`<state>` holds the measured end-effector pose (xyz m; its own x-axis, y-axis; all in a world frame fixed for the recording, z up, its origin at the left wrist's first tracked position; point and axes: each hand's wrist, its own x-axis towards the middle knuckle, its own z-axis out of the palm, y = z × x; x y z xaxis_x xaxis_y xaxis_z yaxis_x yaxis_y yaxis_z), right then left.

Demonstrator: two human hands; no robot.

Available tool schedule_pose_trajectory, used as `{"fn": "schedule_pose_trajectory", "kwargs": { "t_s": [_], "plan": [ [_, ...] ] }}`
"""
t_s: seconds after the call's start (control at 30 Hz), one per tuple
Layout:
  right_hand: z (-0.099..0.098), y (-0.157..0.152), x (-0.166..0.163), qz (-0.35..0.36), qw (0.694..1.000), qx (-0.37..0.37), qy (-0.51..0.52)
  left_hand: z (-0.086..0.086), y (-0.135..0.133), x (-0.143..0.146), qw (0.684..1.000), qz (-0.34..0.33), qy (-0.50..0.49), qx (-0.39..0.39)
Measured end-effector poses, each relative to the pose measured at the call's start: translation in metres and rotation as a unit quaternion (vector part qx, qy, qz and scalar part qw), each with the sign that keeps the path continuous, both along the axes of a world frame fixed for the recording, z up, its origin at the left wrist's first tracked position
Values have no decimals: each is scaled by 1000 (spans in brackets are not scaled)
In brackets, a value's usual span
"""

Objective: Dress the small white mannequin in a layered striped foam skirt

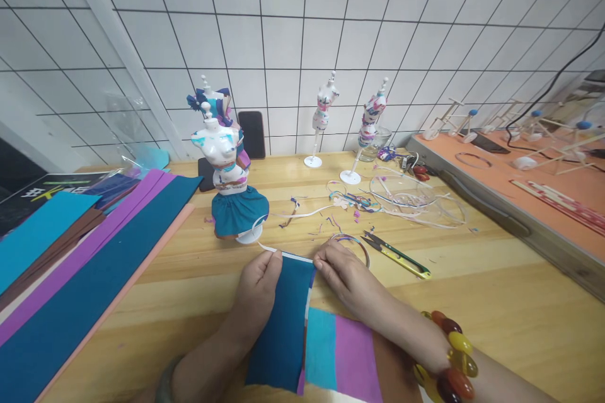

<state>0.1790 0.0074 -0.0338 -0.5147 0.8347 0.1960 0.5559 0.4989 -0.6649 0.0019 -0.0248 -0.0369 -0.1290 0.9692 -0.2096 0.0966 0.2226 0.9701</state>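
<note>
A teal piece of fabric (289,308) lies in front of me, with a narrow white strip (297,257) along its far edge. My left hand (258,293) pinches the strip and fabric at the left end of that edge. At the right corner, the thumb and fingers of my right hand (343,274) are closed on the same edge. The strip's loose end runs past my left hand toward a small white mannequin (216,148) in a gathered teal skirt (239,211). Under my right forearm spreads a striped fabric panel (357,352) of turquoise, purple and brown.
Yellow-handled thread snips (397,256) lie right of my right hand, near a ring of coloured cord (362,245). Tangled ribbon (406,198) and scraps lie behind. Two bare-stand mannequins (326,107) stand by the tiled wall. Long fabric strips (137,277) cover the left side.
</note>
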Motion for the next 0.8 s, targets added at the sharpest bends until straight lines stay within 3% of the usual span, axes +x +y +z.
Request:
{"fn": "schedule_pose_trajectory", "kwargs": {
  "t_s": [0.23, 0.47, 0.7, 0.8],
  "plan": [
    [2, 0, 0, 10, 1000, 0, -6, -1, 3, -1, 998, 5, -58, -29],
    [2, 0, 1, 6, 1000, 3, -11, 2, 4, -2, 999, -7, -46, -19],
    [2, 0, 2, -2, 1000, 3, -9, -1, 8, -3, 978, -16, -206, -23],
    [2, 0, 2, -2, 1000, 3, -5, -3, 10, -3, 979, -21, -203, -25]
  ]
}}
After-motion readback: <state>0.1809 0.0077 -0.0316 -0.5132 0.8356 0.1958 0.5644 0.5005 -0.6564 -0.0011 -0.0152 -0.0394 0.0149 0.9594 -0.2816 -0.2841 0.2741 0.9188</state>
